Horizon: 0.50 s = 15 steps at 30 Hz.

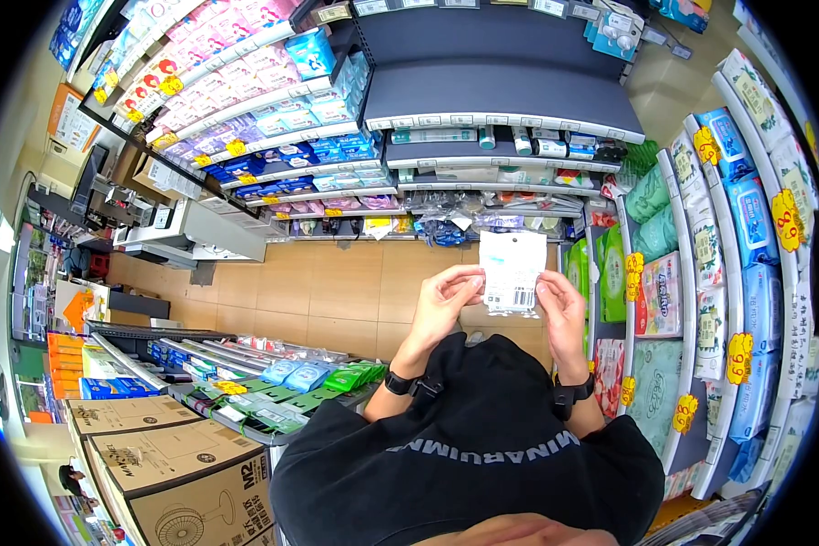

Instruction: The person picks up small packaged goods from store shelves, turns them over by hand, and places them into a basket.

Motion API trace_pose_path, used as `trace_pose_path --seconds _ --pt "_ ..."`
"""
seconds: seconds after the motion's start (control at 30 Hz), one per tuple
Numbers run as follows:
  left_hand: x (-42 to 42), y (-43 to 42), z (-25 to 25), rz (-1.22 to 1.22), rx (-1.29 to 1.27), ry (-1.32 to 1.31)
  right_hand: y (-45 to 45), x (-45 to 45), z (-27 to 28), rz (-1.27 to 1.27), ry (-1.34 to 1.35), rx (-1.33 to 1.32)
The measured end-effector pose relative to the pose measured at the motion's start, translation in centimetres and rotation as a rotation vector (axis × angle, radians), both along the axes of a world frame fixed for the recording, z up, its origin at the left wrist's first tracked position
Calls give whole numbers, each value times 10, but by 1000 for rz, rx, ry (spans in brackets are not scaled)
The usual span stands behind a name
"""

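A small white packet (513,264) with a barcode and a hang hole at its top is held up in front of my chest. My left hand (449,300) pinches its left edge between thumb and fingers. On the opposite edge, my right hand (561,309) grips it the same way. The printed side faces me, but the text is too small to read. What the packet contains is hidden. Both wrists wear black bands.
Shelves of pink and blue packs (237,82) rise at the left. Ahead stands a dark shelf unit (500,82) with bottles on lower levels. Wipes packs (753,227) line the right. Fan boxes (173,473) stand at lower left, beside a low rack (246,391). Tiled floor (337,291) lies between.
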<state>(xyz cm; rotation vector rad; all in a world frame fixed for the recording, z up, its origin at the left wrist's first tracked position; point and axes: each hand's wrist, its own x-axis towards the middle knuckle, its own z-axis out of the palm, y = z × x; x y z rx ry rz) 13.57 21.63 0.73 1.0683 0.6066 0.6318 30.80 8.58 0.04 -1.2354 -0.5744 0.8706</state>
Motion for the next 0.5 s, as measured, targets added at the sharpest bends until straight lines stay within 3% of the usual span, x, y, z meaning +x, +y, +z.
trace_pose_path --seconds 0.5 --pt "-4 1 -2 -107 42 110 7 -7 0 17 -17 70"
